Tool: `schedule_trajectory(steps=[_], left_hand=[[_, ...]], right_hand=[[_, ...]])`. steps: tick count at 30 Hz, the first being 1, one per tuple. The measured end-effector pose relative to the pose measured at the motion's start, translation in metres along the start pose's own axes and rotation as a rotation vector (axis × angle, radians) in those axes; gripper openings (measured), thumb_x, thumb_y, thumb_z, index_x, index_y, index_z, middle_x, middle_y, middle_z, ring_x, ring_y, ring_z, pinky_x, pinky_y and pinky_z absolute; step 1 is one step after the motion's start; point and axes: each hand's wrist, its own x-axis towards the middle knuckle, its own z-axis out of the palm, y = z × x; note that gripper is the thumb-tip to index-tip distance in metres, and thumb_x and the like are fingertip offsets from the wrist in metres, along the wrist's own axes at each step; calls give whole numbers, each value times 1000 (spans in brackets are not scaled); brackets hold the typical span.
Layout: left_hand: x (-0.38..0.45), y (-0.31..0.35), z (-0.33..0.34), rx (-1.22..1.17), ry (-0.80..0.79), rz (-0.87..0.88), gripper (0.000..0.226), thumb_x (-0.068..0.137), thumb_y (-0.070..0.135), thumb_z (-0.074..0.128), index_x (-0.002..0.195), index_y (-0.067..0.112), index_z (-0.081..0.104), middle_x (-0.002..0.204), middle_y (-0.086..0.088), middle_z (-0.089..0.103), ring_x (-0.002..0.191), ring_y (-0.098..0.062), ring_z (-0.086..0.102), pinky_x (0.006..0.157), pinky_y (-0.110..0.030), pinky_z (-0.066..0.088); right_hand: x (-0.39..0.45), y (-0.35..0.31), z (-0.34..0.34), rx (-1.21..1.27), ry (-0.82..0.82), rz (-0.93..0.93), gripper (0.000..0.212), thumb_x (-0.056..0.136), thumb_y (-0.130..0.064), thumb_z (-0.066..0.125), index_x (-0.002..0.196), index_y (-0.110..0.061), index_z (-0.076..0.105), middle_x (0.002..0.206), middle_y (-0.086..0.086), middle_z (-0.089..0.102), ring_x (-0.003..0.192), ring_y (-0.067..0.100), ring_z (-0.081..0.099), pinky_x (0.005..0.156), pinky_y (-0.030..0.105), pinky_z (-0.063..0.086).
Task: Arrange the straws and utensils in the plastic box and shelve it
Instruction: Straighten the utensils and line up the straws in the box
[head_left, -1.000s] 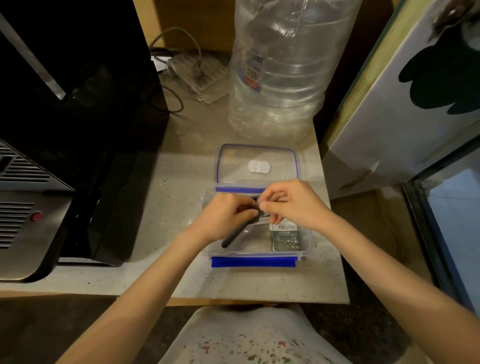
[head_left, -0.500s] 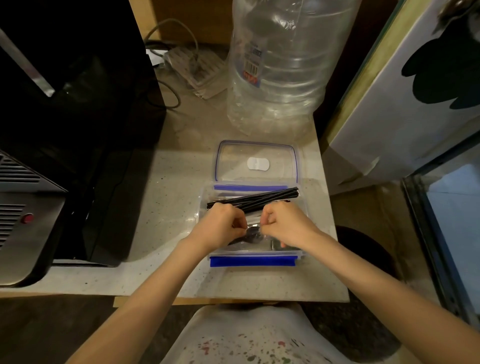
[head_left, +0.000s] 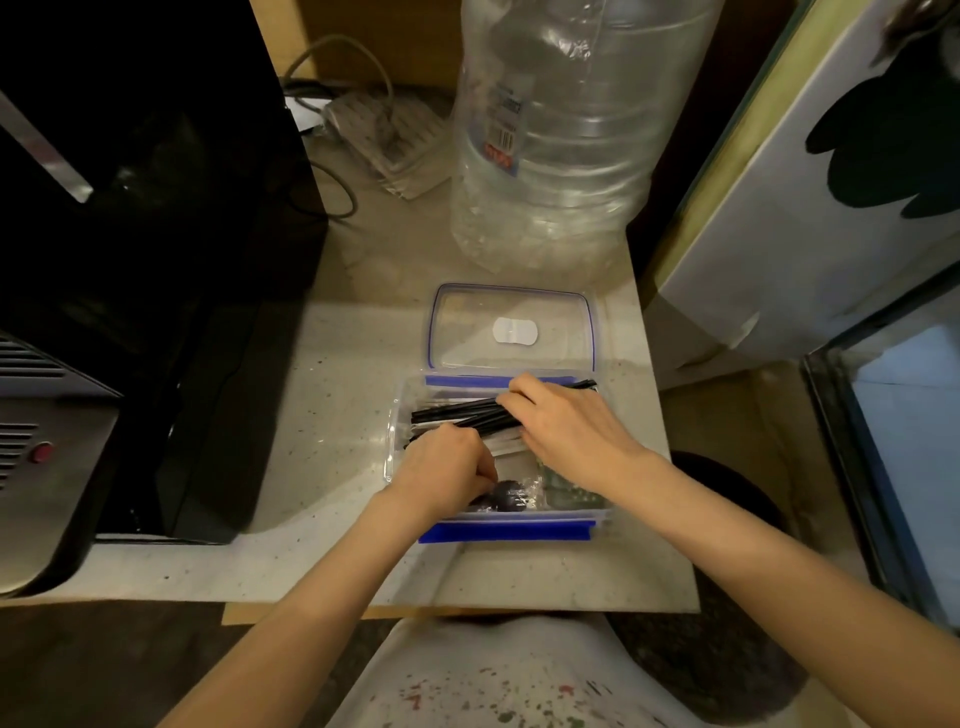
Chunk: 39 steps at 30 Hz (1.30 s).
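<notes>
Now right hand (head_left: 566, 431) palm-down gripping black straws (head_left: 457, 413), left hand (head_left: 441, 475) fisted in plastic box (head_left: 397, 415).

The light is dim and yellow. The left side is very dark. Straight edges bend near the corners.

Single head view; looks steeply down, close over the counter (head_left: 332, 374).

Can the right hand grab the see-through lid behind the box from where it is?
Probably yes. The right hand rests on the black straws at the box's far side, and the lid lies flat just beyond, with nothing on it or between them.
</notes>
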Motion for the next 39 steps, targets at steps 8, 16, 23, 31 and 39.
schedule_trajectory(steps=[8,16,23,31,39], left_hand=[[-8,-7,2,-89,90,-45,22,90,14,54,102,13,72,99,-4,74,91,-18,67,83,-31,54],[-1,-7,1,40,157,-93,19,89,13,50,96,6,66,98,-11,64,88,-28,63,76,-39,54],[-4,-6,3,89,207,-67,20,91,11,48,106,10,61,101,-10,68,89,-29,65,76,-40,55],[-15,-13,-19,62,536,24,13,80,22,63,72,12,68,59,-2,68,48,-22,63,42,-32,53],[-23,-20,-40,36,462,108,26,81,27,70,104,16,70,95,-3,68,73,-17,64,59,-23,47]], right_hand=[[12,-11,-4,-188,-77,-9,44,82,6,58,123,-1,45,119,15,51,92,26,57,57,30,35],[17,-1,-10,-168,-118,85,21,82,2,60,99,-9,63,92,6,64,78,24,63,58,31,42],[19,7,-21,3,3,168,15,89,-17,57,96,-17,69,86,5,70,80,25,65,66,32,50],[15,19,-40,231,-27,218,17,88,-24,62,101,-20,72,87,5,72,81,23,63,64,27,41],[14,10,-27,-38,-97,138,14,89,-15,57,95,-14,70,83,7,69,78,26,63,62,28,43]])
